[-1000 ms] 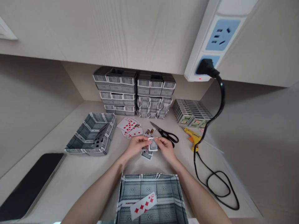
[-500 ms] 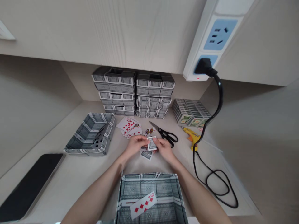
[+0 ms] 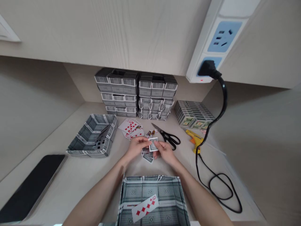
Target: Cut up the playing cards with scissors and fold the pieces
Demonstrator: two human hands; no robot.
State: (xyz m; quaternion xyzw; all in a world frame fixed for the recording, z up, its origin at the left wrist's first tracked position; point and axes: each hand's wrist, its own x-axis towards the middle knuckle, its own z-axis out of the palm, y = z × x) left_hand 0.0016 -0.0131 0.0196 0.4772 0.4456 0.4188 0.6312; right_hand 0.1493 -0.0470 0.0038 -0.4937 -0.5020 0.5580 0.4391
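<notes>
Between my two hands is a playing card (image 3: 153,143), patterned back up, which looks cut or folded small. My left hand (image 3: 137,146) pinches its left edge, and my right hand (image 3: 166,150) grips its right side with the thumb on top. Just below them a few card pieces (image 3: 148,158) lie on the table, partly hidden by my fingers. Behind my hands are loose face-up cards (image 3: 129,126) and black-handled scissors (image 3: 168,136). Nearest me, between my forearms, stands a box made of cards (image 3: 169,188) with a cut diamond card (image 3: 145,207) inside.
A second card box (image 3: 77,142) holding some cards stands at left, near a black phone-like slab (image 3: 33,188). Stacked card boxes (image 3: 119,89) line the back. At right are packed decks (image 3: 194,114), a yellow glue gun (image 3: 194,139) and its looping cord (image 3: 221,174). A power strip (image 3: 211,53) hangs above.
The view has shifted slightly, so everything sits a little further right. Both hands keep hold of the card, with only small finger movement.
</notes>
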